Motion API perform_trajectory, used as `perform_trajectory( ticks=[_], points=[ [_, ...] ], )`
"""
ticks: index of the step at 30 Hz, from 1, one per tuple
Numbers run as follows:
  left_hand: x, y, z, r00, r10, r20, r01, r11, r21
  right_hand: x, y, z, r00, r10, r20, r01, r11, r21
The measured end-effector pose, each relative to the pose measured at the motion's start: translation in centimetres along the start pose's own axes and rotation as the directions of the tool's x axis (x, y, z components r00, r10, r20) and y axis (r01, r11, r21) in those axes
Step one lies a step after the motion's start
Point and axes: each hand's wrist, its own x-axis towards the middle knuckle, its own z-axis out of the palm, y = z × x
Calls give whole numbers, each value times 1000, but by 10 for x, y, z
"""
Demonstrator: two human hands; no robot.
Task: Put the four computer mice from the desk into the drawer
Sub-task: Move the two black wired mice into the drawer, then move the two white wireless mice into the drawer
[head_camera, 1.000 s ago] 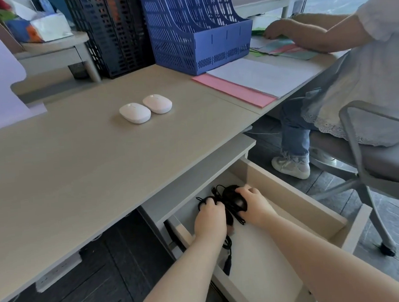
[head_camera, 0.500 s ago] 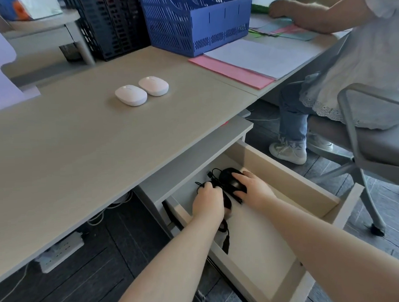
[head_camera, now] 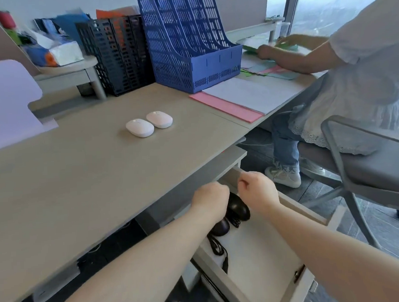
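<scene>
2 black mice [head_camera: 237,209] (drawer [head_camera: 268,251])

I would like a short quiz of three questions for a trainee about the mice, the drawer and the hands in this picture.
1. How many white mice lie on the desk?
2. True or false: the two black mice are inside the open drawer.
3. The left hand and right hand are: A) gripping a mouse each, B) loosely curled, holding nothing, above the drawer, C) on the blue file rack.

Key: 1. two; 2. true; 3. B
</scene>
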Motion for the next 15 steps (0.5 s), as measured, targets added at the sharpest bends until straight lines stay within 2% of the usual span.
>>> perform_trajectory(
  ticks=[3,7,11,15],
  points=[
    [5,-8,-44,986,8,-168,-24,995,-93,14,-23,-16,991,-50,-120,58,997,60],
    [15,-41,-88,933,-140,-333,55,966,-252,37,-61,-30,972,-98,-211,125,985,119],
    [30,-93,-101,854,-346,-388,200,908,-369,70,-91,-28,990,-127,-69,133,986,100],
    [48,-153,-88,820,-477,-317,359,859,-364,110,-113,-11,995,-90,50,86,992,90]
  ],
)
